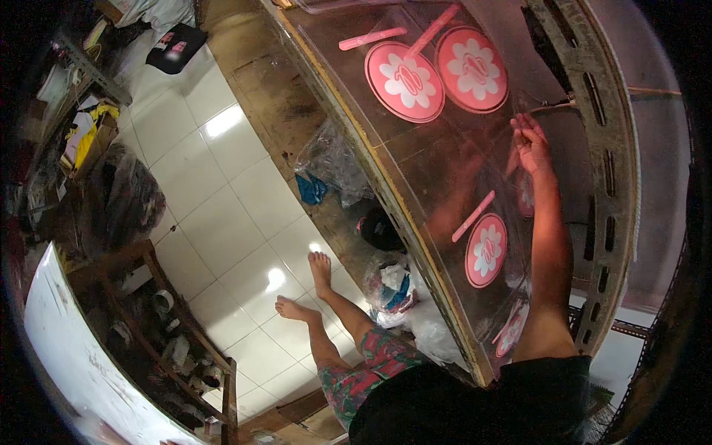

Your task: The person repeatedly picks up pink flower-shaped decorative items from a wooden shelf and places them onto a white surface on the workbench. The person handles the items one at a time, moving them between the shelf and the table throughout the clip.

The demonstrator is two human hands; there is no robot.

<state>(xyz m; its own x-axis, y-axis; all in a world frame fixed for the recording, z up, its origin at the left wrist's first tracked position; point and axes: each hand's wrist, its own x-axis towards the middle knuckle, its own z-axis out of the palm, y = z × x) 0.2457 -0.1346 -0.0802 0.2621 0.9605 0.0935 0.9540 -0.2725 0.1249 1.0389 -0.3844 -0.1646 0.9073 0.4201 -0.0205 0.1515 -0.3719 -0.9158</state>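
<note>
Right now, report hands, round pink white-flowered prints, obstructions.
Left hand out of view. Right hand loosely open, beside round pink white-flowered prints; contact unclear. Prints lie flat across brown tabletop. Nothing seen blocking right hand.

Discs point(405, 80) on table point(406, 152), bags point(337, 159) left of it, rack point(187, 308) farther left
</note>
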